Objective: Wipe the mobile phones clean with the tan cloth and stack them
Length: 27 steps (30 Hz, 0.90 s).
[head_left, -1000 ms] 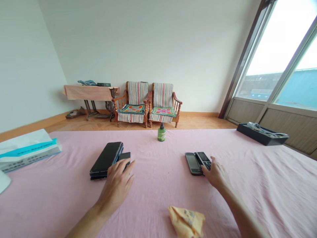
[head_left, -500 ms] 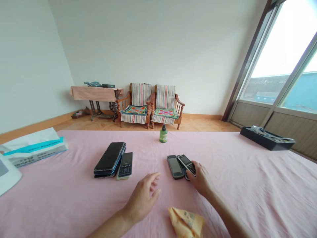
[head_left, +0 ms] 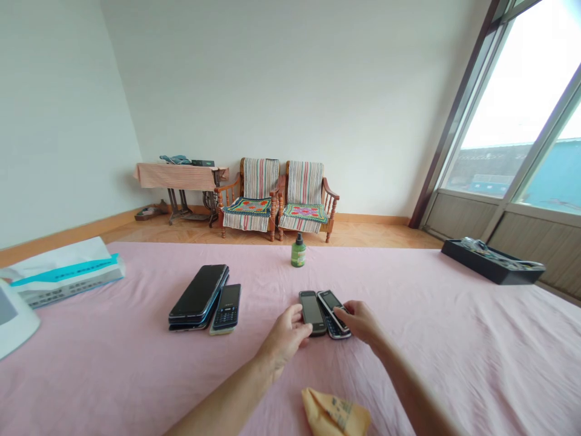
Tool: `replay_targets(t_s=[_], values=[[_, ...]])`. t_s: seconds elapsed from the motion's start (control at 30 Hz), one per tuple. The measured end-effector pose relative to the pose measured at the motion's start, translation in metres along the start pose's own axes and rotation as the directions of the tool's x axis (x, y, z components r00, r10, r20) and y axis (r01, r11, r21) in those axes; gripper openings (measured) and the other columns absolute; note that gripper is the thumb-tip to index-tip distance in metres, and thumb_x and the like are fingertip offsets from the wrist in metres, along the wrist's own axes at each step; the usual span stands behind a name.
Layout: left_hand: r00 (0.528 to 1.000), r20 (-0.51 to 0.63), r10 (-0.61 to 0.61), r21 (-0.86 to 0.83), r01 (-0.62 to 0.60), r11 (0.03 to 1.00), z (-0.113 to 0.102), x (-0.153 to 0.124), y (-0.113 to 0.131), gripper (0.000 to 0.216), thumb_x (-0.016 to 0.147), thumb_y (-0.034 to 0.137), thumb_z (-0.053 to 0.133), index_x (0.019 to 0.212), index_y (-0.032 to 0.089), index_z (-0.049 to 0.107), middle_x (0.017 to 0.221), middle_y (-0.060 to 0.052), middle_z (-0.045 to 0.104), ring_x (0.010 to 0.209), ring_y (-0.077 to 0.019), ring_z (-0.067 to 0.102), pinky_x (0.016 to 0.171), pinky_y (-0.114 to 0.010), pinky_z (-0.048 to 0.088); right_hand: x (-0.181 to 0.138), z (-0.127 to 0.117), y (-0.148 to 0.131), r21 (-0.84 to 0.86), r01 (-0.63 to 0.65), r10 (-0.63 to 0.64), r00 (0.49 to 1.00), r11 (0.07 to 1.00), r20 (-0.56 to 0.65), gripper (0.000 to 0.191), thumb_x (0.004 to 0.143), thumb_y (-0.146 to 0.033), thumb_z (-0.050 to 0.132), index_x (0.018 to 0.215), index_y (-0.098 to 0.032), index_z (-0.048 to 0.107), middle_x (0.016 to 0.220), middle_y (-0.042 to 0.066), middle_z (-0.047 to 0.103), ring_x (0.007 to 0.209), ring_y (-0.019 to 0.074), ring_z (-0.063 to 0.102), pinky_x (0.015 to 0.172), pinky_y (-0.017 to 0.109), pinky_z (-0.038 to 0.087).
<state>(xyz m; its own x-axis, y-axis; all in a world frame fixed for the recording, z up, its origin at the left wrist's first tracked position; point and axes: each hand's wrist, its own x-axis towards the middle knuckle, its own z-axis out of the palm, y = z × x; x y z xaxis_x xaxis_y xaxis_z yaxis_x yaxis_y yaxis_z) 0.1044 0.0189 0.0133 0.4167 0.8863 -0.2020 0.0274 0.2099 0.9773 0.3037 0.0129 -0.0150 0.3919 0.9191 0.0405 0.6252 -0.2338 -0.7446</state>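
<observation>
Nearby, bottle (head_left: 298, 253) behind 2 phones (head_left: 313, 309), stack (head_left: 198, 295) left, wrapper (head_left: 333, 415) front

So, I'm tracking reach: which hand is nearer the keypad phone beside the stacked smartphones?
Left. The left hand is right of the keypad phone, apart from it; the right hand is farther right, on a slim black phone.

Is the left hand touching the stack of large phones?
No, the left hand rests by the two small phones in the middle of the pink cloth, well apart from the stack of large phones.
</observation>
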Motion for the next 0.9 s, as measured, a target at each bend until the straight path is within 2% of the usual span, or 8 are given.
replay_targets(t_s=[0.23, 0.37, 0.47, 0.63, 0.77, 0.9], values=[[0.999, -0.033, 0.013, -0.053, -0.015, 0.998, -0.002, -0.002, -0.002, 0.046, 0.070, 0.006, 0.062, 0.114, 0.014, 0.056, 0.117, -0.012, 0.064, 0.110, -0.0226, 0.057, 0.079, -0.026, 0.049, -0.002, 0.001, -0.005, 0.159, -0.067, 0.062, 0.997, 0.985, 0.036, 0.026, 0.069, -0.041, 0.062, 0.057, -0.018, 0.058, 0.048, 0.001, 0.059, 0.054, 0.0166, 0.060, 0.046, 0.022, 0.036], [0.999, -0.050, 0.019, -0.082, -0.023, 0.996, -0.001, 0.001, -0.003, 0.040, 0.069, 0.006, 0.060, 0.108, 0.013, 0.059, 0.116, -0.012, 0.064, 0.106, -0.0216, 0.059, 0.081, -0.026, 0.047, -0.004, 0.010, -0.008, 0.270, -0.071, 0.069, 0.997, 0.960, 0.015, 0.023, 0.069, -0.038, 0.062, 0.076, -0.017, 0.058, 0.061, 0.001, 0.064, 0.058, 0.0162, 0.062, 0.049, 0.022, 0.040], [0.999, -0.042, 0.004, -0.106, -0.008, 0.994, -0.001, 0.003, -0.002, 0.034, 0.070, 0.009, 0.058, 0.104, 0.014, 0.060, 0.108, -0.011, 0.067, 0.100, -0.0215, 0.062, 0.074, -0.026, 0.049, -0.008, 0.016, -0.011, 0.369, -0.079, 0.074, 0.997, 0.926, 0.027, 0.029, 0.068, -0.036, 0.062, 0.088, -0.016, 0.055, 0.063, 0.000, 0.063, 0.054, 0.0151, 0.060, 0.047, 0.023, 0.041], [0.998, -0.058, 0.003, -0.115, -0.010, 0.993, -0.006, 0.005, -0.002, 0.035, 0.068, 0.015, 0.064, 0.103, 0.013, 0.060, 0.107, -0.013, 0.066, 0.093, -0.0226, 0.064, 0.071, -0.029, 0.049, -0.013, 0.004, -0.012, 0.552, -0.143, 0.093, 0.989, 0.821, 0.119, 0.030, 0.073, -0.045, 0.055, 0.072, -0.015, 0.055, 0.053, -0.002, 0.053, 0.045, 0.0124, 0.052, 0.042, 0.022, 0.038], [0.989, -0.125, 0.074, -0.086, -0.086, 0.993, -0.001, 0.003, -0.003, 0.040, 0.068, 0.021, 0.069, 0.105, 0.013, 0.058, 0.112, -0.013, 0.062, 0.098, -0.0214, 0.060, 0.075, -0.027, 0.048, -0.020, -0.007, -0.013, 0.681, -0.138, 0.042, 0.987, 0.719, 0.155, 0.036, 0.076, -0.052, 0.054, 0.072, -0.016, 0.058, 0.057, -0.002, 0.053, 0.049, 0.0107, 0.050, 0.046, 0.021, 0.040], [0.995, -0.012, 0.100, -0.112, -0.101, 0.989, 0.011, -0.002, -0.001, 0.041, 0.075, 0.037, 0.065, 0.105, 0.010, 0.060, 0.098, -0.013, 0.068, 0.084, -0.0219, 0.065, 0.068, -0.029, 0.050, -0.034, -0.005, -0.026, 0.745, -0.092, -0.084, 0.977, 0.661, 0.196, 0.040, 0.074, -0.053, 0.063, 0.086, -0.015, 0.063, 0.070, 0.000, 0.061, 0.062, 0.0121, 0.055, 0.055, 0.021, 0.042]])
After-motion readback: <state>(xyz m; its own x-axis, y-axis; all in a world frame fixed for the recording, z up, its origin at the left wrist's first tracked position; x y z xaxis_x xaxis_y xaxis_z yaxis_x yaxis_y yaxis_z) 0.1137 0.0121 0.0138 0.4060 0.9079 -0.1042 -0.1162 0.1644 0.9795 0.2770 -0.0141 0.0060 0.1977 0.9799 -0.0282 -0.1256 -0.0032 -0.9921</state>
